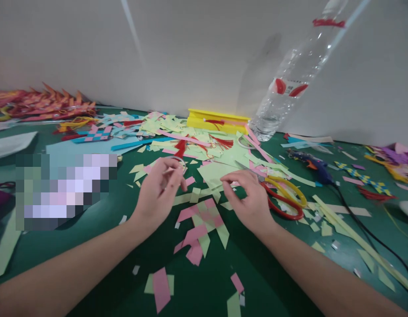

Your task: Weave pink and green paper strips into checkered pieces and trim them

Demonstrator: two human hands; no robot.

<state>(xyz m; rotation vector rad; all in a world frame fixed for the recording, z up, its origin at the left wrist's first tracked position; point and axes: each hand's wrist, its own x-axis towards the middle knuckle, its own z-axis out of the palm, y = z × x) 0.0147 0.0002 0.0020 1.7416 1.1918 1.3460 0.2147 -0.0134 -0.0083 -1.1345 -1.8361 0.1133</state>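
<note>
My left hand (159, 187) is closed, with a thin, pale, ring-like strip (180, 162) at its fingertips. Just behind these fingers is a red tassel (180, 147); whether they touch it I cannot tell. My right hand (246, 193) has thumb and forefinger brought together, and anything between them is too small to make out. Below and between both hands lies a woven piece of pink and pale green paper strips (207, 215) with pointed ends. Scissors (285, 198) with red and yellow handles lie right beside my right hand. A pale green sheet (210, 174) lies beyond the woven piece.
A clear plastic bottle (283, 97) stands near the wall beside a yellow tray-like holder (219, 123). Paper scraps (164, 125) cover the green table. At the right lies a blue corded tool (314, 169); at the left is a blurred-out object (65, 191) and folded orange paper pieces (55, 105).
</note>
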